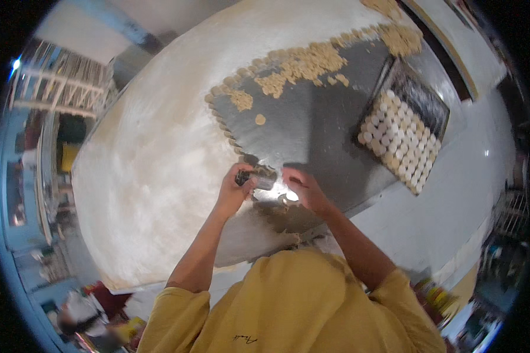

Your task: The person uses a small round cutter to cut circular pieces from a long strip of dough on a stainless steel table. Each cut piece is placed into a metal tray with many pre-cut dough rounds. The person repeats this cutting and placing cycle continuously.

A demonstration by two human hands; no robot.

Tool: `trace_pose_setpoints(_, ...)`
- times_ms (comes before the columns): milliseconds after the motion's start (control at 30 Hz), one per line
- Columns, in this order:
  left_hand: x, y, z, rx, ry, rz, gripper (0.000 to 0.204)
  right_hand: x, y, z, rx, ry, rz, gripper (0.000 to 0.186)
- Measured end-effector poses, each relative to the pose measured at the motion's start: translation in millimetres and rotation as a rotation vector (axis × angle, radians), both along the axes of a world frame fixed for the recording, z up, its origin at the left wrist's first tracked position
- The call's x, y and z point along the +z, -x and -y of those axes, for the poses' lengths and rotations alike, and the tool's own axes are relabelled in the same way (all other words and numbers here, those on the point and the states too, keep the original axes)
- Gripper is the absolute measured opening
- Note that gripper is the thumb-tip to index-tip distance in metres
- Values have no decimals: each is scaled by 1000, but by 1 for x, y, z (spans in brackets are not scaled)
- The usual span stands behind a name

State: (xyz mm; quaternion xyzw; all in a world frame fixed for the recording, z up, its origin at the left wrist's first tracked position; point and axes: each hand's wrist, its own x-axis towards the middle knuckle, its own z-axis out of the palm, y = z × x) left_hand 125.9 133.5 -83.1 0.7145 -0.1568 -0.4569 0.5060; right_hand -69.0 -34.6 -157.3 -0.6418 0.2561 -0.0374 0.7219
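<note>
My left hand (234,191) is closed around a metal cylinder, which looks like a round dough cutter (265,178), tipped on its side with one end toward the right. Close to that end is my right hand (305,187), its fingers partly stretched toward the cutter and seemingly holding nothing. A small bright white round piece (291,195) shows just below the right fingers; whether they touch it I cannot tell. Under and left of my hands spreads a large pale rolled-out dough sheet (153,159), its right edge scalloped by round cuts.
Dough scraps (306,62) lie in heaps along the far cut edge, with one loose dough piece (259,119) nearer. At right, a dark baking tray (421,97) bears rows of pale dough rounds (400,141). A slatted rack (59,91) stands beyond the table at left.
</note>
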Motion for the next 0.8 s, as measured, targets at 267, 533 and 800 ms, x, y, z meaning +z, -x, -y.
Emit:
trace_pose_setpoints(267, 96, 161, 71, -277, 264, 825, 49, -7, 106, 25, 0, -275, 384, 79)
trace_pose_setpoints(533, 141, 215, 175, -163, 391, 958, 44, 11, 204, 175, -252, -150, 231, 57)
trace_pose_setpoints(800, 117, 248, 167, -90, 152, 758, 50, 42, 314, 439, -521, 820, -187, 42)
